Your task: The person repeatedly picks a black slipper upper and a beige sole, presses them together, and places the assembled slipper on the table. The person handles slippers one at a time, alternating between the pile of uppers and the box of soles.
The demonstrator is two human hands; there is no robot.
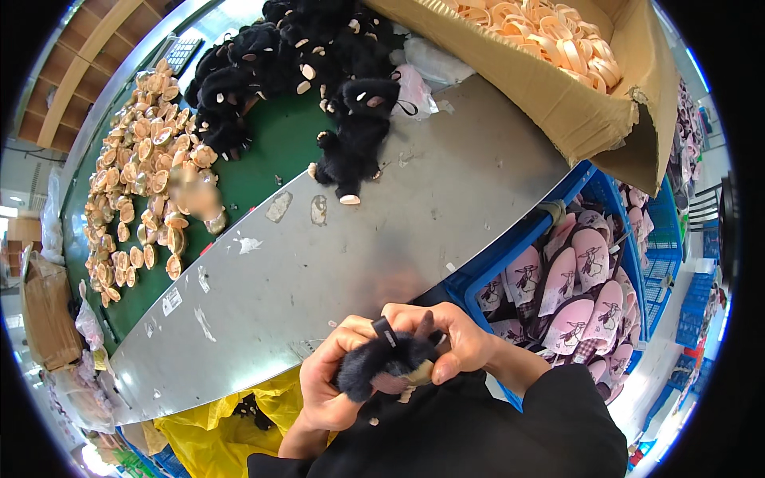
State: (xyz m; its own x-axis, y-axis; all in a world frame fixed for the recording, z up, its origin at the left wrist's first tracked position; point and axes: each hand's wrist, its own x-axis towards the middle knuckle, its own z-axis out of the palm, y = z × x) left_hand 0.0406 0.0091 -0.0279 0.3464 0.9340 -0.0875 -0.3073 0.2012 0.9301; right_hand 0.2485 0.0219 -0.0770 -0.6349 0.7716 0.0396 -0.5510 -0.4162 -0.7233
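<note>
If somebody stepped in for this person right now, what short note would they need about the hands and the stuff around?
Left hand and right hand together grip one black furry toy, close to the body.
More black furry toys are heaped at the far end of the grey table; one lies apart from the heap.
Tan oval pieces cover the green mat.
Blue crate on the right holds pink slippers.
Done or left: cannot tell.

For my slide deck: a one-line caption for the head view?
Both hands, left hand and right hand, grip a black furry plush piece beside a blue plastic crate of pink slippers.
</note>
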